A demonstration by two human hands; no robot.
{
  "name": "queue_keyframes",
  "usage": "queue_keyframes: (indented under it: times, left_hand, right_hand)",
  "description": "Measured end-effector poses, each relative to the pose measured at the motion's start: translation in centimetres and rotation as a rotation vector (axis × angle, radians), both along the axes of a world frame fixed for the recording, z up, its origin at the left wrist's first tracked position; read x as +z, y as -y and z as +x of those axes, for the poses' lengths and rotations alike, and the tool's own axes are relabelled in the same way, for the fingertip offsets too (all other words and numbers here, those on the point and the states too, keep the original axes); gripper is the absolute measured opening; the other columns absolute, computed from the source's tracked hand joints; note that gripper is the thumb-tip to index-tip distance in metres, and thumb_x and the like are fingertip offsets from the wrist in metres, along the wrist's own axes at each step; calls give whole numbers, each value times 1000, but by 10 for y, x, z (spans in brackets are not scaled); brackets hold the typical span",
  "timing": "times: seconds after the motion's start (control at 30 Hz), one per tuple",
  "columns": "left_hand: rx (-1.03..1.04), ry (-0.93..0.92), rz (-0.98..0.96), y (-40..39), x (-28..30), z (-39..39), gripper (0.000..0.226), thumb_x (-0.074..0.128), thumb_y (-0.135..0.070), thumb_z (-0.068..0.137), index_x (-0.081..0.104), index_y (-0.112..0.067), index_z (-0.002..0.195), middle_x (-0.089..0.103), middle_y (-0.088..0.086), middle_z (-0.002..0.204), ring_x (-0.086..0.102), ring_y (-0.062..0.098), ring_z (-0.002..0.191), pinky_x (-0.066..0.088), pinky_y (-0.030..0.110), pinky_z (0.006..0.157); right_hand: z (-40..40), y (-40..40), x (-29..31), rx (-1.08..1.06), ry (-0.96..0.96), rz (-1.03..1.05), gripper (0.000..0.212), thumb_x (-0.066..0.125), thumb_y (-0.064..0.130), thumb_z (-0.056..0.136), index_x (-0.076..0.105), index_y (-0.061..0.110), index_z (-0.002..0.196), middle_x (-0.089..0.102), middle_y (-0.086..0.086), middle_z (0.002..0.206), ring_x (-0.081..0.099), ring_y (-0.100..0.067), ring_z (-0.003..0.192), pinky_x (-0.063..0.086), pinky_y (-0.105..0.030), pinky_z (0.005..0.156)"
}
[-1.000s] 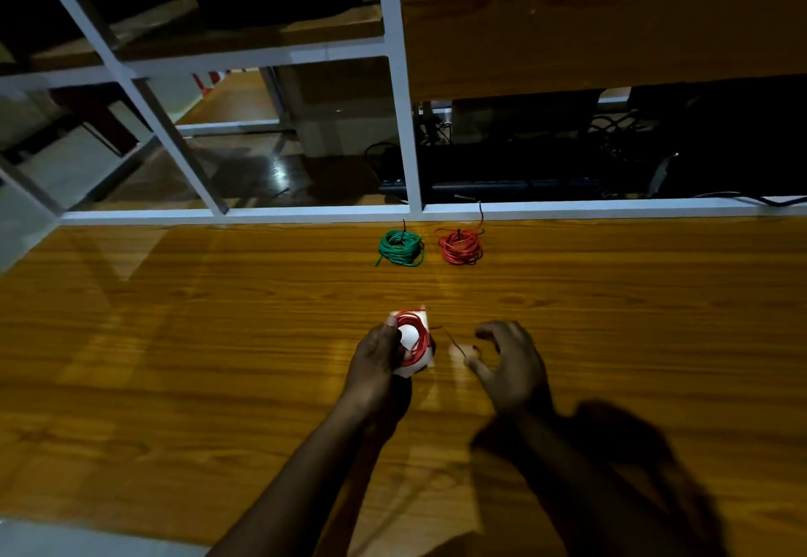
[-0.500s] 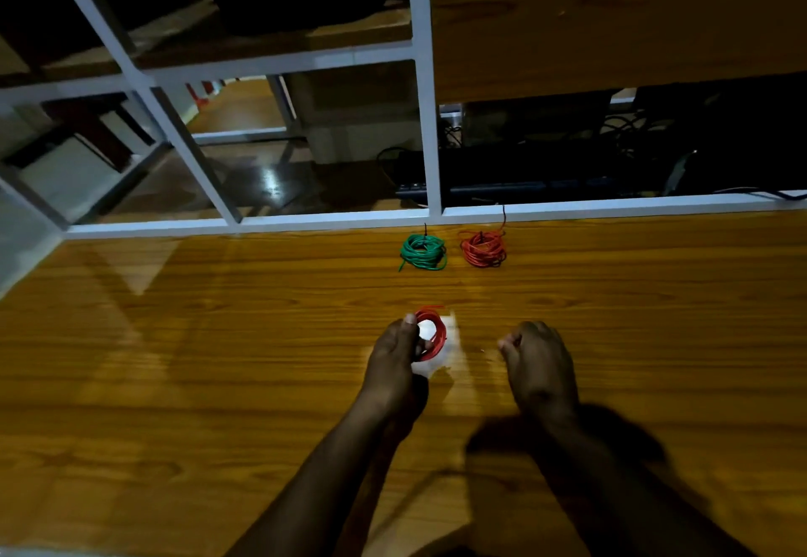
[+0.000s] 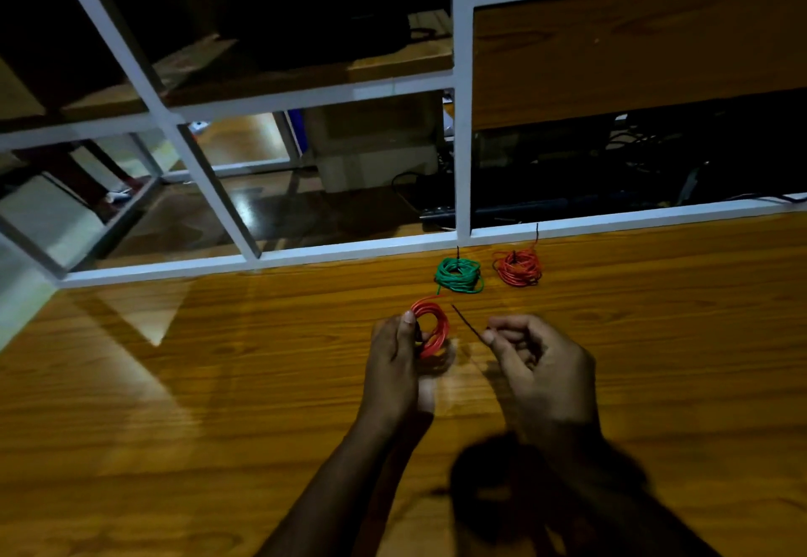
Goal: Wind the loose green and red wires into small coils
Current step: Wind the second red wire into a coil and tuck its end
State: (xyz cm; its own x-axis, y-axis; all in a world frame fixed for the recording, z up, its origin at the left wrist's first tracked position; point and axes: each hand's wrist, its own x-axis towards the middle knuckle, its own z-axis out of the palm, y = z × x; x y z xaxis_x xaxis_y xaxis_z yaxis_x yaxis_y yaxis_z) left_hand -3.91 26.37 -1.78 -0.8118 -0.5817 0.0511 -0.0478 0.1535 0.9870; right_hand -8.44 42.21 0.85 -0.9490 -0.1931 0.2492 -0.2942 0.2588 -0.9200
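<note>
Red wire coil [image 3: 430, 328] was gripped upright in the left hand [image 3: 399, 366], thumb pressed on the near side of the loop, fingers curled behind it. Coil was held just above the wooden table [image 3: 174, 382], roughly mid-depth, centre of the view. Thin dark wire end [image 3: 467, 323] was pinched between thumb and forefinger of the right hand [image 3: 541, 375], other fingers curled in; the end was angled up and left toward the coil, a small gap seen between its tip and the loop. Whether that end was joined to the held coil could not be told.

Green coil [image 3: 459, 275] and a second red coil [image 3: 518, 267] were laid flat on the table, just beside each other, not touching, near the far edge. Each had a short dark tail sticking up. Green coil was sat just beyond the held coil, a narrow strip of bare wood between them.

Far table edge was bounded by a white frame rail [image 3: 305, 251], with a white upright [image 3: 463, 120] risen from it just behind the green coil. Left table edge was cut diagonally at the lower left of the view. Broad bare wood was seen left of the hands and to the right out to the frame edge; near side was taken up by both forearms. Glare patches were noted on the left half of the surface.
</note>
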Motion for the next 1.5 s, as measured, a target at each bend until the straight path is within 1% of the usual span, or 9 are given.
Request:
queue_keyframes:
  times: [0.1, 0.27, 0.5, 0.6, 0.7, 0.8, 1.0, 1.27, 1.5]
  left_hand:
    - [-36, -20, -4, 5, 1, 1, 31, 38, -31, 104, 59, -12, 92, 56, 15, 100, 59, -1, 82, 46, 10, 69]
    - [-54, -57, -84, -1, 4, -3, 28, 39, -22, 106, 59, -12, 89, 52, 10, 95, 54, -5, 79, 42, 9, 69]
    - [-88, -71, -19, -15, 1, -8, 32, 38, -38, 103, 62, -26, 87, 53, 9, 96, 60, 25, 91, 53, 33, 77]
    - [-108, -72, -17, -16, -1, -8, 36, 39, -46, 103, 66, -25, 91, 65, 11, 93, 66, 24, 89, 54, 45, 80]
    - [-158, -82, -3, -17, -1, -6, 43, 38, -47, 104, 66, -15, 102, 71, 7, 95, 70, 20, 92, 56, 49, 84]
    - [-163, -91, -75, -16, -2, -6, 42, 36, -57, 101, 63, -25, 103, 69, 0, 96, 67, 20, 94, 54, 54, 82]
    - [-139, -82, -100, -13, -9, -6, 41, 31, -64, 100, 60, -35, 103, 65, -1, 98, 62, 25, 99, 50, 58, 84]
    - [-142, -78, -107, -13, -13, -6, 40, 32, -60, 100, 61, -33, 105, 68, -3, 100, 66, 17, 98, 55, 51, 83]
    - [-76, -33, -364, -10, -14, -5, 47, 25, -62, 98, 57, -27, 103, 58, -9, 93, 54, 8, 92, 50, 42, 75]
  right_hand:
    - [7, 11, -7, -2, 16, 80, 11, 76, 16, 86, 75, 23, 96, 73, 12, 82, 69, 1, 72, 57, -19, 60]
    - [9, 24, -14, -14, 1, 160, 6, 76, 18, 86, 76, 23, 91, 73, 12, 80, 68, 1, 74, 58, -22, 64]
    - [0, 31, -4, -21, -46, 158, 23, 74, 15, 88, 73, 18, 111, 75, 7, 96, 69, 1, 86, 59, -17, 72]
    - [2, 33, -2, -23, -52, 90, 23, 74, 11, 88, 74, 16, 110, 74, 10, 95, 69, 7, 82, 53, -7, 69]
    - [3, 36, -4, -44, -73, 61, 15, 74, 10, 88, 74, 15, 102, 75, 8, 90, 70, 6, 78, 54, -8, 66]
    - [5, 42, -5, -57, -63, 6, 12, 74, 11, 87, 72, 16, 97, 73, 6, 90, 70, 3, 77, 58, -15, 65]
    - [5, 46, -1, -44, -119, 8, 7, 72, 9, 89, 70, 12, 95, 62, 5, 99, 61, 15, 91, 50, -3, 67]
    - [7, 43, -4, -38, -98, -11, 11, 72, 12, 89, 69, 21, 95, 70, 9, 93, 67, 3, 84, 55, -11, 64]
    - [0, 41, 3, -28, -55, 73, 23, 75, 16, 87, 72, 25, 108, 68, 12, 94, 65, 2, 84, 54, -12, 67]
